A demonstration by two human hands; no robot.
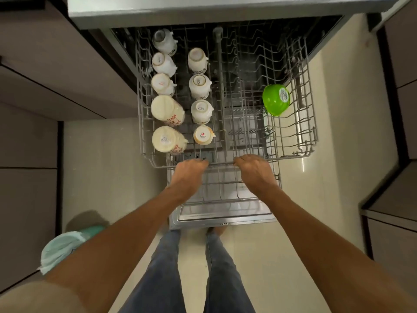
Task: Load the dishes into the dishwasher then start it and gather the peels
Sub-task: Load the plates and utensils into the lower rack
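The dishwasher's upper wire rack [300, 132] is pulled out over the open door [223, 216]. Several white and cream cups [200, 85] stand upside down in two rows on its left side. A green bowl [275, 99] lies tilted at the right. My left hand [188, 175] grips the rack's front rail, fingers curled over the wire. My right hand [253, 169] grips the same rail a little further right. The lower rack [222, 188] shows beneath my hands.
Brown cabinet fronts [33, 132] stand on the left and more cabinets [401, 109] on the right. A pale green bag-lined bin [61, 247] sits on the floor at lower left. My legs stand at the door's edge on the cream tiled floor [334, 154].
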